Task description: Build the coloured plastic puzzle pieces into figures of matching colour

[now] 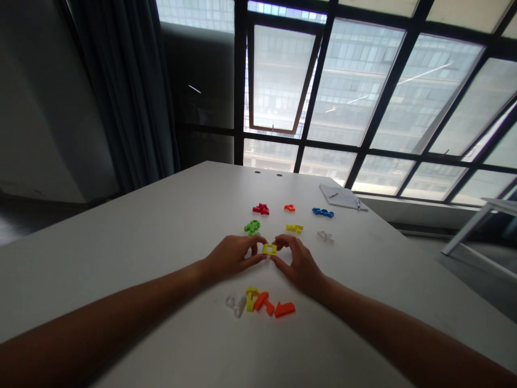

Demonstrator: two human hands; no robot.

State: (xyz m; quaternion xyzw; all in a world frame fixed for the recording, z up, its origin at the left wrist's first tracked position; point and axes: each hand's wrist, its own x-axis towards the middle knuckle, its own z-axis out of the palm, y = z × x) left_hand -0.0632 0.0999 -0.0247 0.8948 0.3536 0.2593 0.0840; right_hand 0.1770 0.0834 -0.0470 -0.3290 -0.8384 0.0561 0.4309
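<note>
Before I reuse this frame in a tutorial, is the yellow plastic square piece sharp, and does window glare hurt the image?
Head view: the yellow plastic square piece looks fairly sharp, the bright windows are washed out, and the left forearm blurs softly.

A yellow square-ring plastic piece point(269, 249) sat pinched at 3 o'clock from the left hand point(230, 257) and 9 o'clock from the right hand point(298, 264).
</note>
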